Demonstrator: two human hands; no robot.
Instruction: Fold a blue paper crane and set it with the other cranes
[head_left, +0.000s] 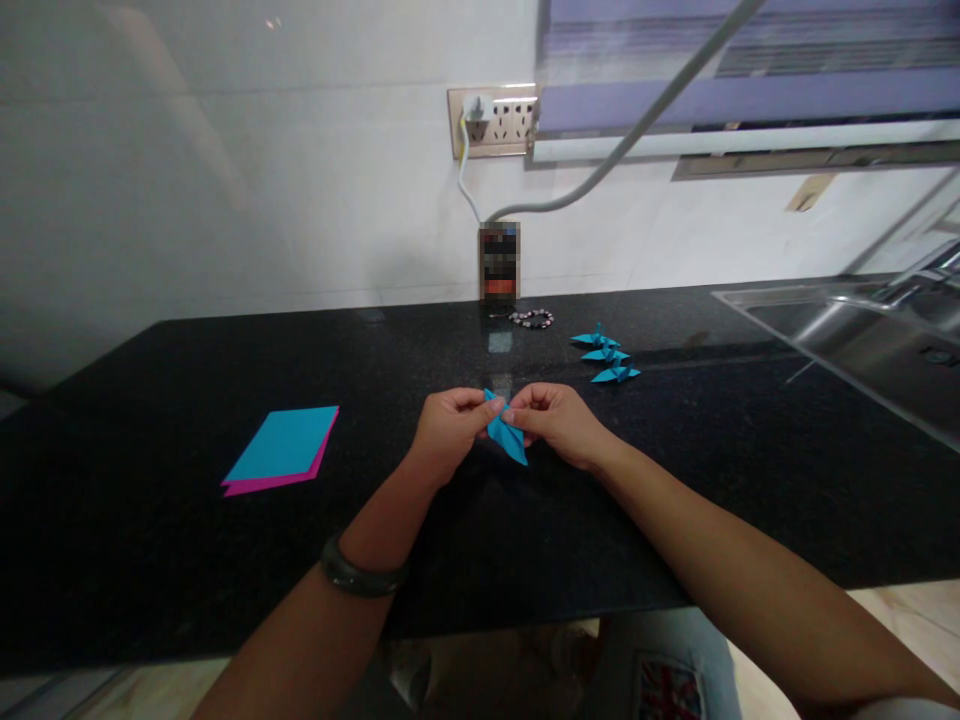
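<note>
A partly folded piece of blue origami paper (508, 440) is held above the dark counter (405, 370), its pointed lower end angled down to the right. My left hand (452, 425) pinches its upper left side between thumb and fingers. From the other side my right hand (556, 420) grips it too, the thumb lying on its face near the left thumb. The fingertips behind the paper are hidden. Beyond my right hand, three blue folded paper cranes (615, 373) stand in a short row.
Blue and magenta paper squares (289, 445) lie stacked on the left. A phone (500, 262) with a beaded strap (532, 319) leans against the wall, cabled to a wall socket (495, 122). At the right is a metal sink (847, 315). The counter's front edge runs beneath my forearms.
</note>
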